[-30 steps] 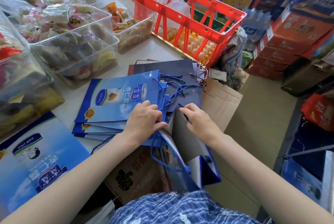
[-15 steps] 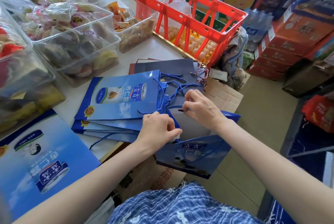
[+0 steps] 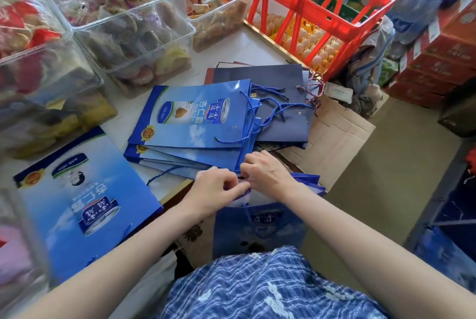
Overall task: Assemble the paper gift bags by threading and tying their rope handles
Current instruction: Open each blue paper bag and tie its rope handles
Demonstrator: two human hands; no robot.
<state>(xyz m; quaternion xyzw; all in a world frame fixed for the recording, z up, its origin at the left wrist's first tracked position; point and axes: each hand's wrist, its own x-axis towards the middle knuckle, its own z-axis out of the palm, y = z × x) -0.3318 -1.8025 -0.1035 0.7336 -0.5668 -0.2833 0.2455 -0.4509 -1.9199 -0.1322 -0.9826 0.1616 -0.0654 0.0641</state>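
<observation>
Near the picture's centre, the left hand (image 3: 215, 191) and the right hand (image 3: 265, 173) meet at the top edge of an open glossy blue paper gift bag (image 3: 260, 226), which stands off the desk edge in front of the person's blue checked shirt (image 3: 257, 290); both hands have curled fingers that pinch the bag's rim, where a thin blue rope handle (image 3: 246, 211) hangs. At 11 o'clock from the hands a stack of flat blue printed gift bags (image 3: 190, 122) lies on the white desk (image 3: 231, 45), their blue rope handles (image 3: 273, 110) spreading over flat dark navy paper bags (image 3: 278, 79) at 12 o'clock. A red plastic crate (image 3: 322, 1) stands at 1 o'clock, and clear plastic boxes of wrapped snacks (image 3: 123, 14) at 10 o'clock.
</observation>
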